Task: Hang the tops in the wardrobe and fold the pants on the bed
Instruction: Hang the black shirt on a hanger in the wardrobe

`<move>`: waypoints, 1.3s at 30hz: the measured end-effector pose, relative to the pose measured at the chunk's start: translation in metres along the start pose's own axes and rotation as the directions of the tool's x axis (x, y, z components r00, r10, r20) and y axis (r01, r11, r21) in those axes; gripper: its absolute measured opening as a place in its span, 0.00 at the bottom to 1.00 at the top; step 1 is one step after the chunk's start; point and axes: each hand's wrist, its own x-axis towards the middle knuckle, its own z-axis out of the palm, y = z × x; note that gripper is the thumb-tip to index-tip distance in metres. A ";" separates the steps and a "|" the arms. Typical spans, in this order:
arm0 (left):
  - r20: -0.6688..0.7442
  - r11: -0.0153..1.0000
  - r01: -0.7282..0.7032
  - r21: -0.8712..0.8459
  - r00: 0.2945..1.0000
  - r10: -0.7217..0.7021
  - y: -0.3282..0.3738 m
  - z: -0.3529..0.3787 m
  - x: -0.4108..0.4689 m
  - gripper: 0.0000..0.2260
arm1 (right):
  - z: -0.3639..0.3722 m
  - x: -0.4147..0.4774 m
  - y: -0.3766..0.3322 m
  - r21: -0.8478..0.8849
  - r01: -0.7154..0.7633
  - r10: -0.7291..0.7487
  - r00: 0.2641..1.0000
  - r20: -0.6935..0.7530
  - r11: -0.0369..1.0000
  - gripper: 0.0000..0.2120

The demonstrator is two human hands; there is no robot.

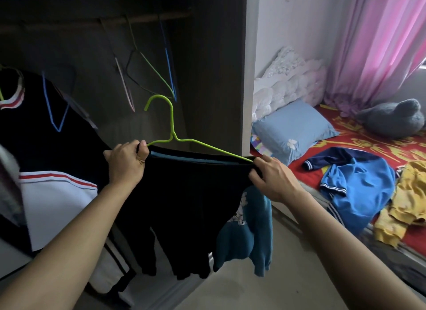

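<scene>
Only the arms show. The left forearm point(76, 229) and the right forearm point(334, 236) are bare along their whole visible length, from the wrist to the lower edge of the view. The left hand point(125, 164) and the right hand point(274, 178) are bare too. The left thumb's nail is cut short. A thin orange line crosses one left finger; whether it is a ring or a crease I cannot tell.

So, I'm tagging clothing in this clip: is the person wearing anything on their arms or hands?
No. Both forearms are bare, with no sleeves in view. The left hand and right hand show no gloves, watch or visible rings.
</scene>
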 end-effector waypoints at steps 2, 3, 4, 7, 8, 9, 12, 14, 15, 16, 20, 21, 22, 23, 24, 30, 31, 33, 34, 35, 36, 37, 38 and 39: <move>0.031 0.996 -0.073 0.052 0.997 0.072 0.002 0.002 -0.006 0.24 | -0.006 0.000 -0.002 -0.082 -0.004 -0.001 0.998 -0.065 0.997 0.17; 0.051 0.992 -0.105 0.064 0.993 0.102 0.004 0.003 -0.009 0.23 | -0.008 0.000 -0.004 -0.096 -0.003 -0.007 0.995 -0.103 0.995 0.17; 0.067 0.990 -0.131 0.059 0.990 0.127 0.008 0.003 -0.012 0.22 | -0.010 0.000 -0.007 -0.100 0.006 -0.019 0.992 -0.127 0.995 0.18; 0.089 0.987 -0.161 -0.030 0.983 0.163 0.030 0.005 -0.021 0.21 | -0.014 0.006 -0.018 -0.142 0.098 -0.114 0.987 -0.111 0.985 0.22; 0.095 0.985 -0.161 -0.064 0.981 0.167 0.039 0.005 -0.024 0.21 | -0.015 0.009 -0.021 -0.170 0.132 -0.150 0.984 -0.100 0.977 0.22; 0.101 0.983 -0.161 -0.092 0.980 0.170 0.048 0.004 -0.026 0.21 | -0.016 0.012 -0.023 -0.200 0.161 -0.181 0.980 -0.085 0.966 0.21; 0.117 0.981 -0.135 -0.139 0.981 0.152 0.067 0.004 -0.030 0.20 | -0.017 0.021 -0.026 -0.255 0.214 -0.231 0.972 -0.040 0.943 0.23; 0.132 0.980 -0.096 -0.175 0.984 0.120 0.071 0.002 -0.028 0.19 | -0.018 0.024 -0.027 -0.241 0.209 -0.231 0.971 -0.067 0.948 0.21; 0.140 0.978 -0.083 -0.192 0.984 0.111 0.071 0.000 -0.026 0.18 | -0.020 0.026 -0.027 -0.230 0.201 -0.229 0.968 -0.101 0.952 0.19; 0.141 0.976 -0.077 -0.204 0.984 0.107 0.071 -0.002 -0.024 0.18 | -0.023 0.027 -0.024 -0.234 0.187 -0.222 0.966 -0.131 0.954 0.17; 0.117 0.965 -0.019 -0.262 0.992 0.052 0.065 -0.008 -0.014 0.16 | -0.030 0.032 -0.006 -0.322 0.112 -0.129 0.991 -0.031 0.940 0.15; 0.119 0.963 -0.016 -0.269 0.992 0.050 0.063 -0.007 -0.014 0.16 | -0.029 0.032 -0.004 -0.310 0.111 -0.123 0.992 -0.018 0.944 0.15; 0.128 0.960 -0.021 -0.280 0.990 0.059 0.062 -0.007 -0.013 0.16 | -0.029 0.031 -0.006 -0.269 0.114 -0.128 0.991 -0.035 0.957 0.14; 0.139 0.952 -0.026 -0.304 0.988 0.071 0.060 -0.006 -0.012 0.17 | -0.028 0.030 -0.010 -0.195 0.118 -0.135 0.988 -0.075 0.974 0.14; 0.145 0.940 -0.021 -0.340 0.987 0.074 0.057 -0.007 -0.010 0.18 | -0.028 0.030 -0.017 -0.109 0.126 -0.139 0.984 -0.114 0.986 0.13; 0.205 0.907 0.033 -0.421 0.977 0.060 0.033 -0.018 0.007 0.20 | -0.033 0.042 -0.051 -0.077 0.289 -0.288 0.957 0.027 0.954 0.12; 0.224 0.909 0.028 -0.417 0.972 0.073 0.031 -0.021 0.006 0.19 | -0.035 0.045 -0.055 -0.062 0.296 -0.294 0.955 0.041 0.953 0.11; 0.278 0.912 0.058 -0.406 0.959 0.063 0.026 -0.027 0.003 0.18 | -0.039 0.053 -0.067 0.004 0.273 -0.273 0.962 -0.001 0.962 0.11; 0.317 0.913 0.087 -0.398 0.947 0.048 0.022 -0.030 0.001 0.22 | -0.042 0.057 -0.075 0.034 0.254 -0.253 0.966 -0.044 0.966 0.12; 0.361 0.908 0.119 -0.403 0.932 0.038 0.017 -0.032 0.001 0.25 | -0.044 0.061 -0.082 0.054 0.239 -0.234 0.969 -0.084 0.969 0.13; 0.398 0.894 0.145 -0.424 0.916 0.040 0.012 -0.034 0.001 0.25 | -0.048 0.065 -0.091 0.064 0.224 -0.217 0.970 -0.109 0.972 0.13; 0.422 0.879 0.160 -0.450 0.905 0.052 0.005 -0.037 0.002 0.23 | -0.052 0.068 -0.101 0.067 0.218 -0.208 0.970 -0.125 0.974 0.14; 0.434 0.875 0.156 -0.459 0.898 0.068 -0.002 -0.039 0.003 0.19 | -0.055 0.071 -0.110 0.063 0.209 -0.200 0.972 -0.124 0.976 0.14; 0.433 0.882 0.139 -0.450 0.898 0.080 -0.007 -0.042 0.005 0.17 | -0.059 0.073 -0.118 0.061 0.201 -0.194 0.975 -0.111 0.978 0.13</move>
